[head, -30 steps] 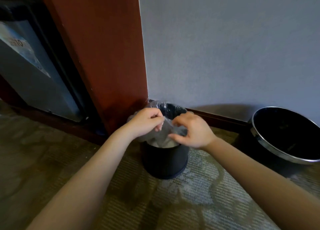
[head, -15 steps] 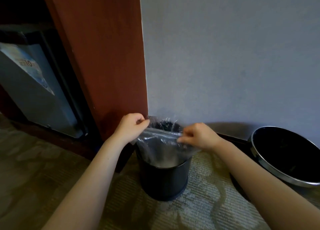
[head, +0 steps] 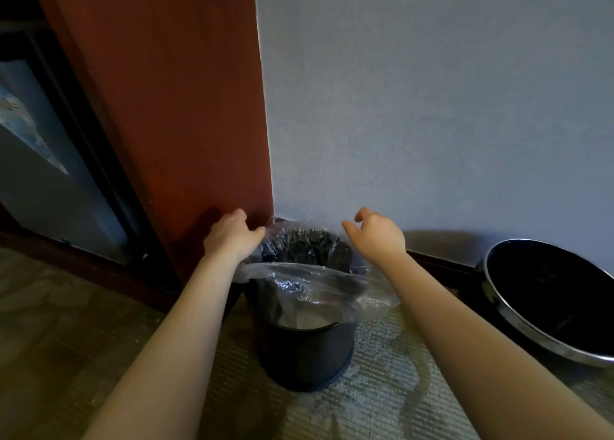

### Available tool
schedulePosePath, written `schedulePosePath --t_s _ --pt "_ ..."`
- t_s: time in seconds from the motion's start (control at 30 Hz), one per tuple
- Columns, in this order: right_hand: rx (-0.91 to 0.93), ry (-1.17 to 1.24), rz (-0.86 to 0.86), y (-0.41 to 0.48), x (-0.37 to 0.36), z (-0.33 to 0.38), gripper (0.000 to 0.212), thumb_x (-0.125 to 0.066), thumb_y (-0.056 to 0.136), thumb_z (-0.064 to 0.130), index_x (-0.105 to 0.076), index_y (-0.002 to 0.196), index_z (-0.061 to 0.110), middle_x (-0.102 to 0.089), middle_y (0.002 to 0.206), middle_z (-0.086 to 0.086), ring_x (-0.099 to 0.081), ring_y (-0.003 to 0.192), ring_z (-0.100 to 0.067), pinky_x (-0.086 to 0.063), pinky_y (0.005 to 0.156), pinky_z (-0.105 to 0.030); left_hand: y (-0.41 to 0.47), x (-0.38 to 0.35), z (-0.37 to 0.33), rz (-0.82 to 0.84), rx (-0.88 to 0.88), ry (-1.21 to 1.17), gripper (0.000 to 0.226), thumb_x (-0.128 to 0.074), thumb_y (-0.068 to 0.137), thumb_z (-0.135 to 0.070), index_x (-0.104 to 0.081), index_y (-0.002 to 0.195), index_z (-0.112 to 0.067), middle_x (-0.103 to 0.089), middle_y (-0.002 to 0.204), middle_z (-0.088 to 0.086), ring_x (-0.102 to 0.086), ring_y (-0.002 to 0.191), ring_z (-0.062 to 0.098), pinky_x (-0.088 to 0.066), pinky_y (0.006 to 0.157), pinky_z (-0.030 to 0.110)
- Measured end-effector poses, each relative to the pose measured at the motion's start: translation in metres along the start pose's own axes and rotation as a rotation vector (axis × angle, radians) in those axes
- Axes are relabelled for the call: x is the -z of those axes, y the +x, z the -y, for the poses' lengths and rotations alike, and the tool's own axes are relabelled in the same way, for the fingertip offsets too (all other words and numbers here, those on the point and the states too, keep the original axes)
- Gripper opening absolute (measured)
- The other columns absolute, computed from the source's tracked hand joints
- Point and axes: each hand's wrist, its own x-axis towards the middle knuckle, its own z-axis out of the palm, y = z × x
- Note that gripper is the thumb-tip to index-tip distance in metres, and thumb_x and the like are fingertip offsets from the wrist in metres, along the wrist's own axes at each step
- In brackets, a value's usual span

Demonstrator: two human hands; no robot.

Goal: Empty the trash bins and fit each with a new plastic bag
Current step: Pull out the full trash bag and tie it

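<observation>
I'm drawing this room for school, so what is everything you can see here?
Carpet: one, greenish, patterned, covering the floor.
Wall: one, grey-blue, at the back.
Wooden panel: one, red-brown, left of the wall.
Small bin: one, black, on the carpet in the corner.
Plastic bag: one, clear, inside the small bin, top sticking out.
Big bin: one, black with a silver rim, far right.
Left hand: one, gripping the bag's left edge.
Right hand: one, over the bag's right side, fingers loosely curled.
</observation>
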Motion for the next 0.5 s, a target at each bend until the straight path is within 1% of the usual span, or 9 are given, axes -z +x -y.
schedulePosePath --t_s 0.13,0.2,0.23,0.27,0.33,0.37,0.4,0.43,0.5 --pt "-0.163 0.126 0.095 0.017 -0.032 -0.017 0.055 -0.044 0.096 0.054 -0.050 0.129 0.011 -0.059 0.123 -0.012 -0.056 0.108 -0.031 -0.044 0.075 -0.035 0.008 -0.030 0.024 0.131 0.192 -0.087 0.078 -0.060 0.081 -0.061 -0.040 0.135 -0.008 -0.050 0.135 0.014 -0.051 0.121 0.035 -0.046 0.095 0.043" --pt "-0.222 0.227 0.163 0.023 -0.044 -0.022 0.067 -0.045 0.093 0.060 -0.044 0.137 0.009 -0.058 0.127 -0.013 -0.057 0.111 -0.032 -0.043 0.076 -0.035 0.010 -0.045 0.035 0.186 0.214 -0.230 0.083 -0.063 0.071 -0.068 -0.049 0.127 -0.009 -0.058 0.124 0.011 -0.057 0.111 0.033 -0.047 0.094 0.042" --pt "-0.247 0.276 0.197 0.026 -0.049 -0.023 0.073 -0.046 0.092 0.062 -0.041 0.140 0.008 -0.056 0.131 -0.014 -0.056 0.114 -0.033 -0.043 0.079 -0.036 0.012 -0.053 0.040 0.223 0.211 -0.338 0.079 -0.064 0.066 -0.070 -0.056 0.119 -0.012 -0.063 0.117 0.010 -0.062 0.103 0.030 -0.049 0.093 0.042" --pt "-0.259 0.317 0.226 0.029 -0.052 -0.022 0.077 -0.048 0.091 0.063 -0.039 0.142 0.007 -0.054 0.134 -0.015 -0.054 0.117 -0.033 -0.043 0.083 -0.037 0.011 -0.059 0.041 0.261 0.207 -0.472 0.068 -0.068 0.065 -0.066 -0.061 0.109 -0.015 -0.066 0.110 0.010 -0.065 0.098 0.029 -0.050 0.093 0.044" --pt "-0.268 0.408 0.286 0.034 -0.061 -0.020 0.082 -0.054 0.087 0.064 -0.041 0.142 0.005 -0.053 0.136 -0.015 -0.053 0.120 -0.033 -0.043 0.091 -0.037 0.009 -0.069 0.036 0.353 0.221 -0.727 0.040 -0.074 0.075 -0.043 -0.066 0.099 -0.012 -0.069 0.102 0.015 -0.067 0.094 0.033 -0.051 0.092 0.045" --pt "-0.276 0.476 0.329 0.037 -0.065 -0.019 0.080 -0.059 0.085 0.061 -0.044 0.139 0.003 -0.056 0.133 -0.014 -0.055 0.115 -0.030 -0.044 0.090 -0.036 0.010 -0.071 0.034 0.355 0.223 -0.762 0.035 -0.074 0.077 -0.035 -0.067 0.100 -0.008 -0.070 0.099 0.016 -0.067 0.092 0.034 -0.051 0.090 0.044" --pt "-0.287 0.555 0.380 0.038 -0.068 -0.017 0.074 -0.065 0.084 0.056 -0.051 0.134 0.002 -0.060 0.126 -0.012 -0.058 0.107 -0.026 -0.047 0.088 -0.036 0.013 -0.074 0.032 0.342 0.198 -0.749 0.037 -0.074 0.076 -0.033 -0.067 0.100 -0.005 -0.070 0.096 0.017 -0.068 0.090 0.034 -0.052 0.088 0.044" --pt "-0.289 0.621 0.412 0.040 -0.071 -0.018 0.063 -0.070 0.083 0.048 -0.058 0.125 0.002 -0.065 0.115 -0.011 -0.062 0.099 -0.024 -0.050 0.087 -0.036 0.017 -0.075 0.032 0.317 0.155 -0.688 0.036 -0.072 0.075 -0.035 -0.067 0.097 -0.006 -0.070 0.094 0.017 -0.068 0.088 0.033 -0.053 0.088 0.046" --pt "-0.240 0.635 0.375 0.042 -0.072 -0.017 0.031 -0.073 0.085 0.031 -0.070 0.104 0.007 -0.069 0.094 -0.008 -0.065 0.089 -0.022 -0.051 0.086 -0.037 0.022 -0.075 0.031 0.257 0.067 -0.578 0.019 -0.066 0.078 -0.034 -0.066 0.082 -0.016 -0.068 0.085 0.015 -0.065 0.082 0.032 -0.052 0.083 0.047"
